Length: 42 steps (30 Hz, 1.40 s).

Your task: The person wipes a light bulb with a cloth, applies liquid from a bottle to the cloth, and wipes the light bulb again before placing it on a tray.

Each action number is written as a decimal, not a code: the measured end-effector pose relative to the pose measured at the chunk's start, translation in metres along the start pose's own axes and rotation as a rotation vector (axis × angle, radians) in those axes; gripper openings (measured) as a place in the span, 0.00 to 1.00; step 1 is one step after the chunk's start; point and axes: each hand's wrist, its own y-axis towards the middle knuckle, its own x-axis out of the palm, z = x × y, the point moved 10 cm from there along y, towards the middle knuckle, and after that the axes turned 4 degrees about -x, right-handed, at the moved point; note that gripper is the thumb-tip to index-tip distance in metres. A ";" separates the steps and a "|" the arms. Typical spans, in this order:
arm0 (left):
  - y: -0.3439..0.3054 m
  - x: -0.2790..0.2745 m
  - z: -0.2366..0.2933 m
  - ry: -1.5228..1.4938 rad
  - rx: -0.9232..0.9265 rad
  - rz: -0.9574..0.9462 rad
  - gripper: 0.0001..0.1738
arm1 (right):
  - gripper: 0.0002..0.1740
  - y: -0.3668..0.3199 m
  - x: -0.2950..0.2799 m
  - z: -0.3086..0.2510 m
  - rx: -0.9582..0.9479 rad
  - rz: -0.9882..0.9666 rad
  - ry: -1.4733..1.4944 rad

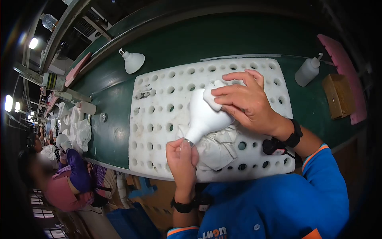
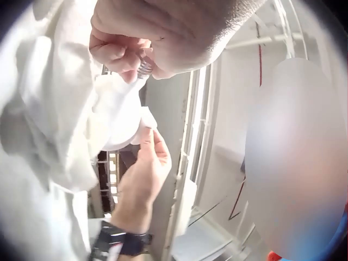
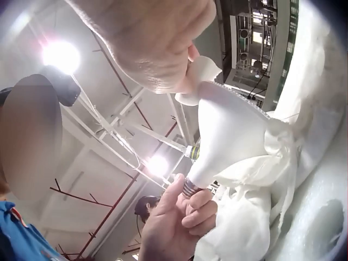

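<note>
A white light bulb with a wide reflector head lies tilted over a crumpled white cloth. My left hand pinches its metal screw base between thumb and fingers. At the wide end, my right hand pinches a small soft white pad and presses it against the bulb's rim. The left wrist view also shows the bulb hanging between the two hands, with the pad at its edge. Under the cloth is a white foam board with rows of round holes.
Another white bulb lies on the green table beyond the board. To the right stand a white squeeze bottle, a cardboard box and a pink foam strip. At left, a person sits by piled white cloths.
</note>
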 end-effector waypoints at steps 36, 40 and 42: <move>-0.037 0.028 0.037 0.585 0.669 0.092 0.16 | 0.10 -0.027 -0.002 0.003 -0.048 0.026 0.031; -0.052 0.058 0.046 0.936 0.946 -0.005 0.20 | 0.08 -0.042 0.022 -0.029 -0.167 -0.037 0.060; -0.050 0.051 0.042 0.928 0.925 -0.036 0.20 | 0.09 -0.028 0.018 -0.018 -0.191 -0.002 0.006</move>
